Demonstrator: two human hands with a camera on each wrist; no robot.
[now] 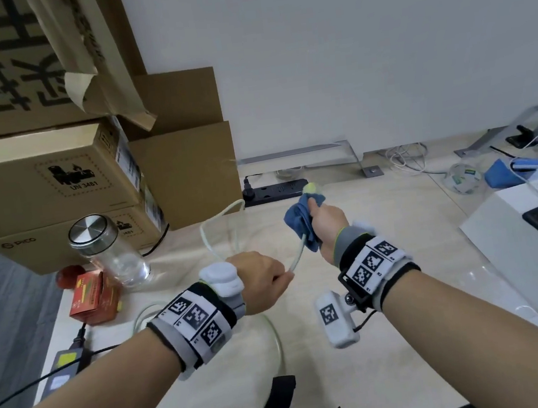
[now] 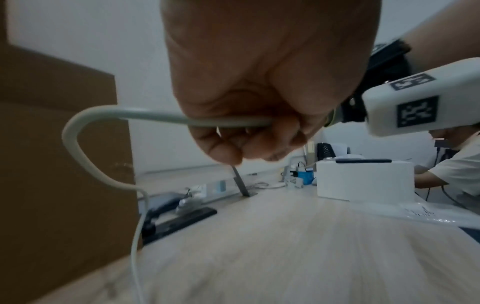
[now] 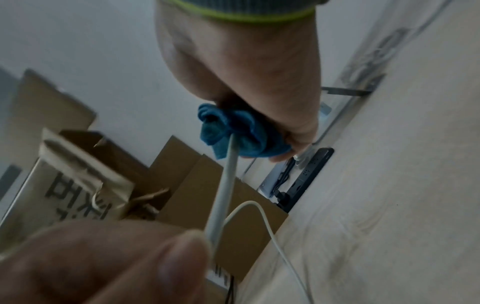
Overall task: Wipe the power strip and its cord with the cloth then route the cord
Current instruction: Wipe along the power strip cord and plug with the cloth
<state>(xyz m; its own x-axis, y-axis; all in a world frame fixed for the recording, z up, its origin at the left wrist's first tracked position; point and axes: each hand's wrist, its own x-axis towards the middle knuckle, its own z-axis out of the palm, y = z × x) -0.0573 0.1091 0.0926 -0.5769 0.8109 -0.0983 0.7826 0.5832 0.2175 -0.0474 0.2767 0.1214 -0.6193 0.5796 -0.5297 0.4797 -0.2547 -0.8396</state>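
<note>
The cord [image 1: 298, 257] is stretched between the hands above the table [image 1: 383, 258]: it is pinched by the left hand [image 1: 262, 281], while the cloth [image 1: 299, 224] is clenched around it by the right hand [image 1: 328, 227], nearer the power strip [image 1: 276, 192].

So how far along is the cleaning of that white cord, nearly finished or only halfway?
Midway, I would guess. In hand: the right hand grips the blue cloth wrapped round the white cord, while the left hand pinches the cord taut. Whether the black power strip by the wall was already wiped cannot be told. Left: loose cord loops on the desk are not yet routed.
</note>
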